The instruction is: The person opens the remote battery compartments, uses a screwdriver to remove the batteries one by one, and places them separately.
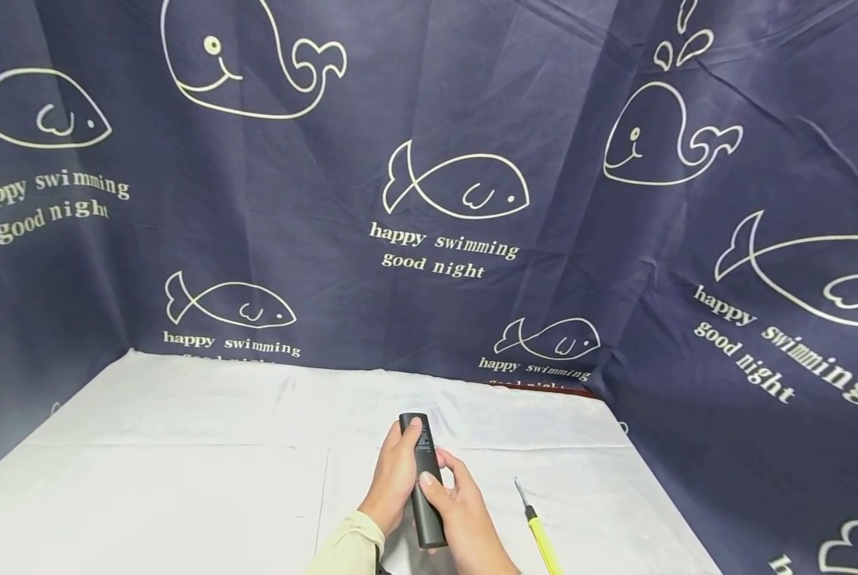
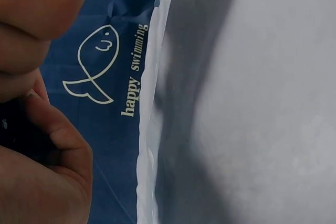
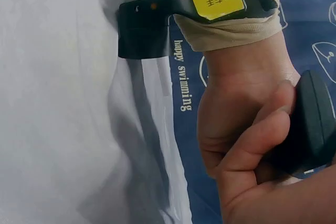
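A long black remote control [image 1: 431, 511] is held between both hands, small pale print on its upper half facing up. My left hand [image 1: 393, 479] grips its left side, the thumb lying on the face near the far end. From the right, my right hand [image 1: 465, 511] holds it with the thumb pressed on the face about midway and the fingers curled at the side. In the right wrist view, the rounded near end of the remote control [image 3: 312, 124] sticks out past the right hand's fingers [image 3: 257, 140]. The left wrist view shows only a dark part of it between the hands.
To the right on the white-covered table [image 1: 184, 479] lies a slim tool with a yellow handle [image 1: 542, 543], a black collar and a thin metal tip. Dark blue cloth [image 1: 328, 200] with fish and whale drawings hangs around the table's back and sides.
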Motion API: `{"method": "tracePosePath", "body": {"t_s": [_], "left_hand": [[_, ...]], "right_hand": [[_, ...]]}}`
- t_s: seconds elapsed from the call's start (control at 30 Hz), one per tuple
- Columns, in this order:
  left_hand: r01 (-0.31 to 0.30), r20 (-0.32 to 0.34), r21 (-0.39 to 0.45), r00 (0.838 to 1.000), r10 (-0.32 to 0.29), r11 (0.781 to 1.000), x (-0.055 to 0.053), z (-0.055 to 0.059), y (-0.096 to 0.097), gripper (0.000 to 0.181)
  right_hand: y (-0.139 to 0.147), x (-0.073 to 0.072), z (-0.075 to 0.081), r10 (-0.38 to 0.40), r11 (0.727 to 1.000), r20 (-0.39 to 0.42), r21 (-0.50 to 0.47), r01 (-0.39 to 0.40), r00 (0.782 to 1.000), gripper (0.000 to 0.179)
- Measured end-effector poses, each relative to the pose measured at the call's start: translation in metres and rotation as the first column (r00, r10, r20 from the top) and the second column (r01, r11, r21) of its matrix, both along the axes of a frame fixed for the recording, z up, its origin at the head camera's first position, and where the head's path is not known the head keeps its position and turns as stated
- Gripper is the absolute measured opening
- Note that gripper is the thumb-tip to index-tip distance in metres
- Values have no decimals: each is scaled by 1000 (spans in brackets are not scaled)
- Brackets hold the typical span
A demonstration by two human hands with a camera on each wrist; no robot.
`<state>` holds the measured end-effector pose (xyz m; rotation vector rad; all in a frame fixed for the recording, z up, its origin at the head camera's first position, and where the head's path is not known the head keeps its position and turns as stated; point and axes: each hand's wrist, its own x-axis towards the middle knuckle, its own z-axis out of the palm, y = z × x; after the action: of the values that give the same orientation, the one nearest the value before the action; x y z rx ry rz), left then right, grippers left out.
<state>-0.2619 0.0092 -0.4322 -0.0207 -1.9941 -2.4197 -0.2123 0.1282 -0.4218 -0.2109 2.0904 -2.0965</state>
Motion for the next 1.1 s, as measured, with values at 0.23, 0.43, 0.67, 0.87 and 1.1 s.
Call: {"method": "tracePosePath", "body": {"t_s": [0.23,0.43,0.67,0.87,1.1], "left_hand": [[-1,0,1,1000,1,1000,-2,0,2,46],[2,-16,-13,1000,-2,1000,-1,1,4,46],[47,-47,-3,998,-47,999,2,5,3,45],[22,-62,-33,998,-24,999,0,5,1,44],[47,-69,4,997,-47,999,0,4,-1,43]], "right_hand": [[0,0,1,6,998,55,-63,-3,998,62],[1,1,0,14,995,82,-102,-6,997,66],[0,2,-4,132,974,110,-200,-108,985,70],[1,1,-4,212,947,90,-266,-182,973,70],[4,3,-4,285,910,67,-331,-249,956,65]]}}
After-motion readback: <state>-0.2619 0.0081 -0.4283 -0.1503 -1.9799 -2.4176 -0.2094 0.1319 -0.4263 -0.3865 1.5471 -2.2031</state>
